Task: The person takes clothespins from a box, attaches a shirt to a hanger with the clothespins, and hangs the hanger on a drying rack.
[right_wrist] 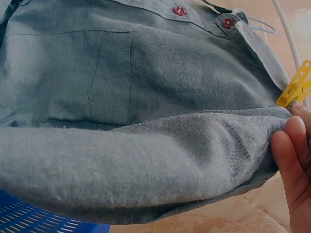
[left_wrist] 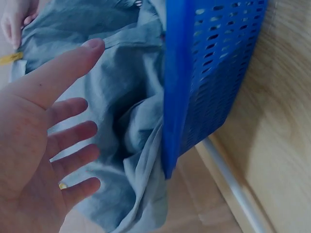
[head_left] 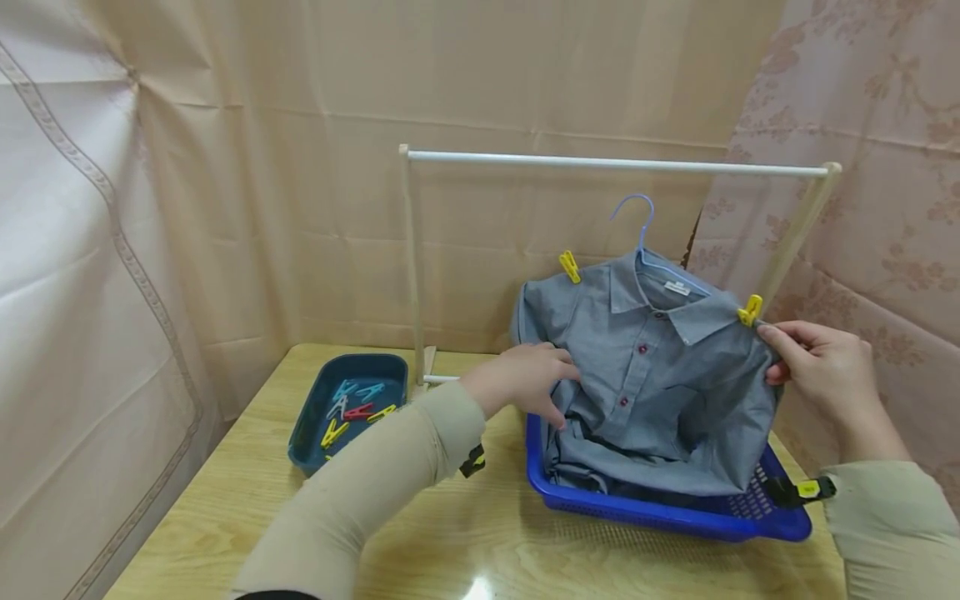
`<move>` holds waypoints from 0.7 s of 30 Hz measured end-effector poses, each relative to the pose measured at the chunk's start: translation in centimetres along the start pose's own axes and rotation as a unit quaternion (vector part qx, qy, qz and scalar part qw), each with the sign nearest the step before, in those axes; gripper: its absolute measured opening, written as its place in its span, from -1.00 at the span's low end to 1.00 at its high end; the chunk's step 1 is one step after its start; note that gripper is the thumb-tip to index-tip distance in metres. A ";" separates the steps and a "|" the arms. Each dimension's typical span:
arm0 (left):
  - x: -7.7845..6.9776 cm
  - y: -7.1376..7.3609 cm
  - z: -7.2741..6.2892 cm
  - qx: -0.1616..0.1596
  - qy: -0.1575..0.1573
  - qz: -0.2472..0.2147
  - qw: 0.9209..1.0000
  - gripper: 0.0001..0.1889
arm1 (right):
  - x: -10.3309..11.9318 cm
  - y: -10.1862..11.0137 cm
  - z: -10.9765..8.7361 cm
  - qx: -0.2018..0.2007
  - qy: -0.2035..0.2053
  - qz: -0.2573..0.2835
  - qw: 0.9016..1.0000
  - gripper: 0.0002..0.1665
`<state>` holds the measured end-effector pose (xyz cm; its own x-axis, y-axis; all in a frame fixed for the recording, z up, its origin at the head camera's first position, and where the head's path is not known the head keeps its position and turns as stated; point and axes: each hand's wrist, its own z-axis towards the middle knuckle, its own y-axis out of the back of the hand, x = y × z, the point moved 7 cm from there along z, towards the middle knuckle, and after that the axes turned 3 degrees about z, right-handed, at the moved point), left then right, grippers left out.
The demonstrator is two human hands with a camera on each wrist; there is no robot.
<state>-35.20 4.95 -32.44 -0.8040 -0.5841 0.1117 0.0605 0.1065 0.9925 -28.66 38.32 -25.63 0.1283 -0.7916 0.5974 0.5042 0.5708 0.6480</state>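
Observation:
A grey button-up shirt (head_left: 600,350) on a light blue hanger (head_left: 647,218) is propped up over a blue basket (head_left: 652,517), its lower part lying inside. Yellow clothespins clip both shoulders: one clothespin (head_left: 569,267) on the left, another clothespin (head_left: 750,311) on the right. My right hand (head_left: 832,367) pinches the shirt's shoulder just beside the right clothespin; in the right wrist view the fingertips (right_wrist: 286,145) press the cloth together. My left hand (head_left: 525,379) is at the shirt's left side with fingers spread; the left wrist view shows nothing in the palm (left_wrist: 29,141).
A white-barred drying rack (head_left: 615,162) stands behind the shirt, its top rail above the hanger hook. To the left, a dark teal tray (head_left: 300,442) holds several coloured clothespins (head_left: 358,410). Curtains hang behind and on both sides of the wooden table (head_left: 442,533).

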 end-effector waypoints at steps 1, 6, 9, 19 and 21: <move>-0.4 -0.2 0.2 0.006 -0.008 0.008 1.000 -0.16 | 0.0 0.0 0.0 0.000 0.001 0.001 1.000 -0.41; -1.8 -1.7 1.0 0.040 -0.029 0.039 0.998 -0.16 | -0.1 0.1 0.1 -0.002 0.010 0.003 1.000 -0.45; -2.5 -2.6 1.2 0.060 -0.036 0.055 0.996 -0.16 | 0.0 0.2 0.2 -0.003 0.016 0.001 1.000 -0.46; -3.8 -4.7 1.4 0.087 -0.049 0.054 0.993 -0.17 | 0.0 0.1 0.0 0.007 0.007 0.004 1.000 -0.46; -3.9 -5.2 1.5 0.096 -0.046 0.055 0.993 -0.17 | 0.0 0.1 0.0 0.010 0.004 0.005 1.000 -0.47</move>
<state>-33.30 7.87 -38.11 -0.8494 -0.4860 0.2056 0.0448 0.3218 0.9458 -28.64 38.39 -25.61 0.1406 -0.7880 0.5994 0.4851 0.5827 0.6521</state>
